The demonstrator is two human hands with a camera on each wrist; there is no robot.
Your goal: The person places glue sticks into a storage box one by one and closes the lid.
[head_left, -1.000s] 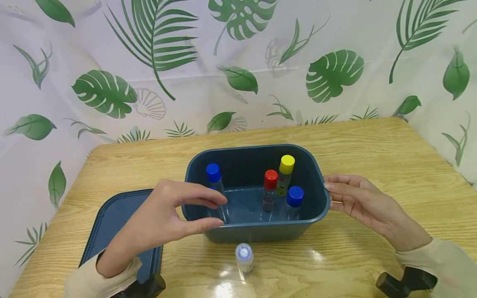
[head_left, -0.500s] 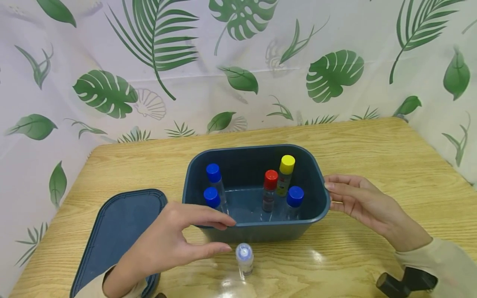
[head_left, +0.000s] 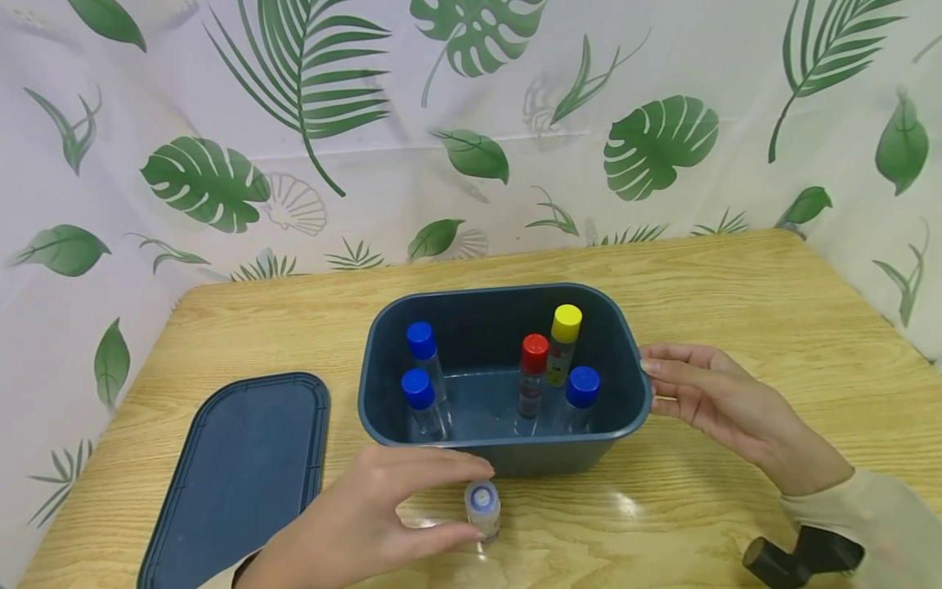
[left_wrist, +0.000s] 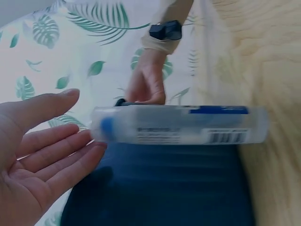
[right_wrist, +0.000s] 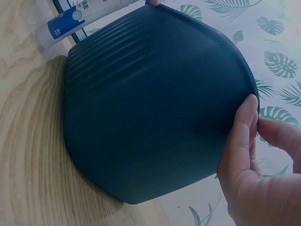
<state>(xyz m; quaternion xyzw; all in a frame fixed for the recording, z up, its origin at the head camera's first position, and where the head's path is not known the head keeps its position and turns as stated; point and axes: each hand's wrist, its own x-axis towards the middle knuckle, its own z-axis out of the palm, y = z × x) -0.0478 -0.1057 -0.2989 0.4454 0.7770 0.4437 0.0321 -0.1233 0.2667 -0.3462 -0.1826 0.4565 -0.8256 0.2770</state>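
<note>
A slim clear bottle [head_left: 483,509] with a translucent cap and a blue tip inside stands upright on the table, in front of the navy bin [head_left: 530,460]. My left hand [head_left: 368,515] reaches to its top, thumb and fingers parted on either side of the cap. In the left wrist view the fingertips [left_wrist: 96,148] are right at the cap end of the bottle, whose side carries a barcode label. My right hand [head_left: 724,409] pinches the right rim of the bin between thumb and fingers; the right wrist view shows this grip from outside.
Inside the bin stand several clear bottles: blue-capped ones [head_left: 417,388] at left, a red-capped one [head_left: 534,353], a yellow-capped one [head_left: 567,324] and another blue-capped one [head_left: 583,387] at right. A navy lid [head_left: 243,466] lies on the wooden table [head_left: 736,286] at left. Leaf-print cloth [head_left: 368,106] hangs behind.
My left hand has moved from over the bin's left front, toward me and to the right, to the bottle's cap. The right hand stays at the bin's rim.
</note>
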